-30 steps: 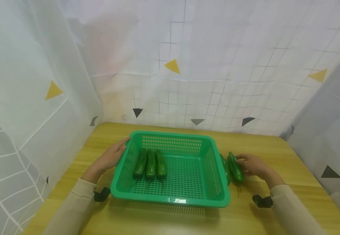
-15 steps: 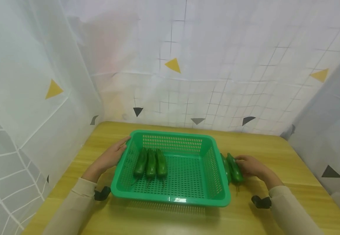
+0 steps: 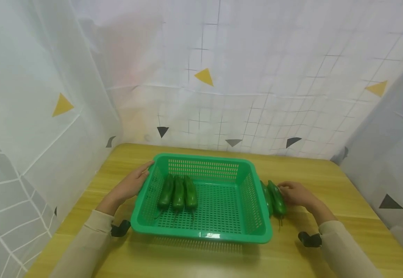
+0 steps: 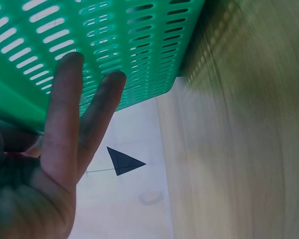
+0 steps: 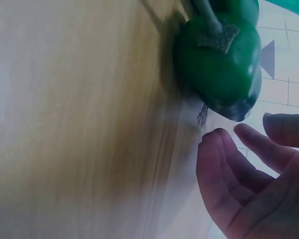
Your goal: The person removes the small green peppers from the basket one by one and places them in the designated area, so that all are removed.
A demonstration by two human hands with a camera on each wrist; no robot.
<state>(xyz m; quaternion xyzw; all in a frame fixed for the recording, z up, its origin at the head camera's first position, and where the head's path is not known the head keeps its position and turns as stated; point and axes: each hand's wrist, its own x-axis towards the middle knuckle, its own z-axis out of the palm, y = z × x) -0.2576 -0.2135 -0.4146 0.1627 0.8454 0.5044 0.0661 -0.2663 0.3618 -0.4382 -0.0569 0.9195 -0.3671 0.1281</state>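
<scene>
A green plastic basket (image 3: 201, 234) with slotted walls stands on the table. Three long green peppers (image 3: 178, 195) lie side by side at its left. My left hand (image 3: 128, 188) rests against the basket's left side; in the left wrist view two straight fingers (image 4: 62, 124) lie along the slotted wall. Outside the right wall is a green pepper (image 3: 277, 200), beside another pepper (image 3: 267, 199) partly hidden by the rim. My right hand (image 3: 296, 194) is just right of the nearer pepper, fingers loosely bent; the right wrist view shows its fingertips (image 5: 209, 139) close to the pepper, not wrapped round it.
The wooden table (image 3: 201, 262) has its back edge against a pale patterned sheet (image 3: 222, 112). Similar sheets hang at the left and right. A black wrist camera (image 3: 120, 228) sits at the left wrist, another camera (image 3: 310, 239) at the right.
My right hand has shifted slightly left, and the nearer loose pepper has moved left, closer to the one by the basket wall. The left hand and basket have hardly moved.
</scene>
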